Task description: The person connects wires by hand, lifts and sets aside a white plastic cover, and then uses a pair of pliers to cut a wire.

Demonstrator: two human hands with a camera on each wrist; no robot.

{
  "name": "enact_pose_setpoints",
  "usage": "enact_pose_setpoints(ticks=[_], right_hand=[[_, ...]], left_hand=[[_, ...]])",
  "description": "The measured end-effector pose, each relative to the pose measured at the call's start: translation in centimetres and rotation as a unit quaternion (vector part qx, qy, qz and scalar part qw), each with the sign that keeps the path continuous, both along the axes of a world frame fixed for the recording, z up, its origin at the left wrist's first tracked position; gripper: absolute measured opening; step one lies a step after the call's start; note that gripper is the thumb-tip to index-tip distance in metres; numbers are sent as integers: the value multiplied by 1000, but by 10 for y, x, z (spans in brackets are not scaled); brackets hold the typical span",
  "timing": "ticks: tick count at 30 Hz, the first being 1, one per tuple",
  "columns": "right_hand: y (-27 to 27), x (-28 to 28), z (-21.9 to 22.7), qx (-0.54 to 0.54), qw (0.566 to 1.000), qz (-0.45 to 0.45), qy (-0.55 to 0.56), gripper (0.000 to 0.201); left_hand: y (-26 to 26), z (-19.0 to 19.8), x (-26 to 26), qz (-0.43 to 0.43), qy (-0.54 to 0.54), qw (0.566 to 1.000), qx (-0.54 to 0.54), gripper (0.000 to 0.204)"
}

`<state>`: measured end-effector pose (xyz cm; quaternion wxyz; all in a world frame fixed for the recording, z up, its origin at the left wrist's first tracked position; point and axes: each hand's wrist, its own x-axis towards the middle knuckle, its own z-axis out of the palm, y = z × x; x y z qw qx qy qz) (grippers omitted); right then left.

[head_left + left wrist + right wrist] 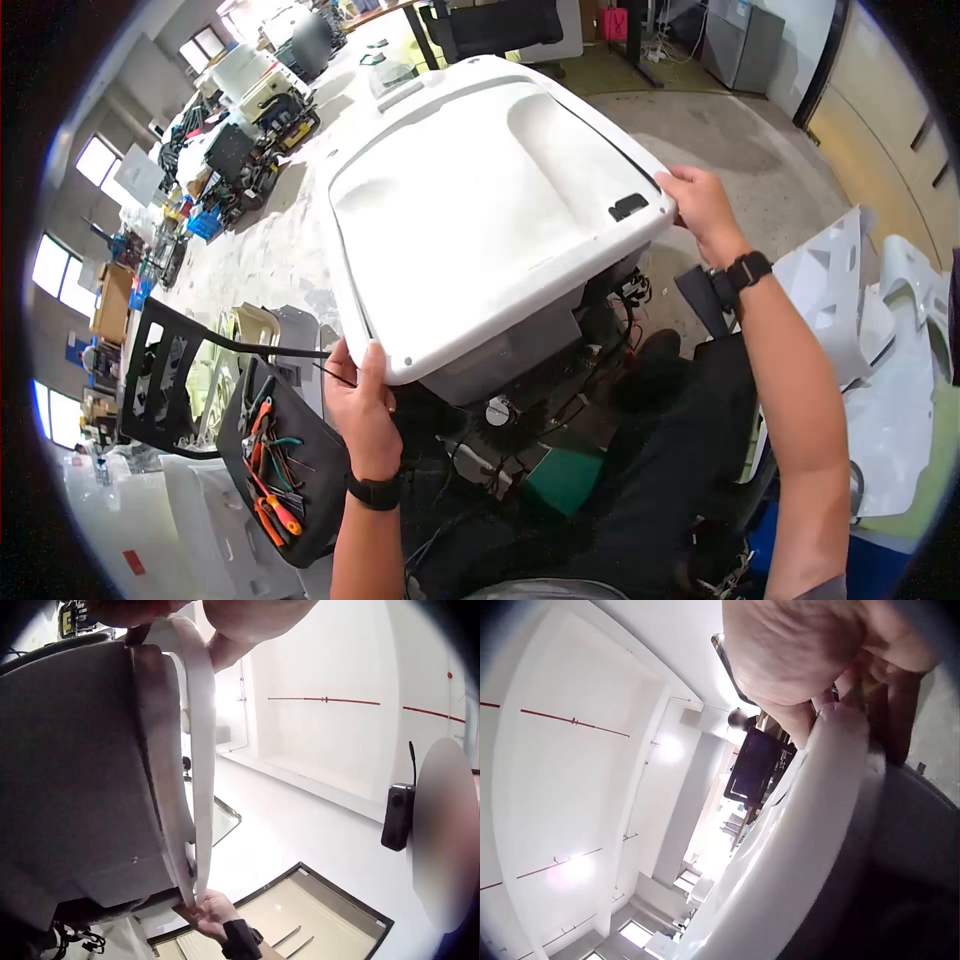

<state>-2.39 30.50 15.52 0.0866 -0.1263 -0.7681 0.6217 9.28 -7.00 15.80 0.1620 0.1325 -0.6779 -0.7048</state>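
Observation:
A large white molded panel (450,210) with a raised rim lies over a grey housing (500,350). The left hand (368,410) grips its near left corner, thumb on top of the rim and fingers beneath. At the right corner, beside a small black patch (628,207), the right hand (705,212) pinches the rim. From below, the left wrist view shows the panel's edge (201,750) with a gap to the grey body (82,780). The right wrist view has the right hand (817,660) over the white rim (810,802).
A black tray (285,470) of pliers and screwdrivers stands at the lower left, beside a black frame (160,380). White shell parts (840,300) lie at the right. Wires (630,300) hang under the panel. A black chair (505,28) stands beyond it.

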Motion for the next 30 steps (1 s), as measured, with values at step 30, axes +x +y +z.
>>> enact_pose_setpoints(ticks=[30], right_hand=[[-4,16,0,24,998,-53,23,36]], left_hand=[[-6,4,8,-27,-12,1000,6,43]])
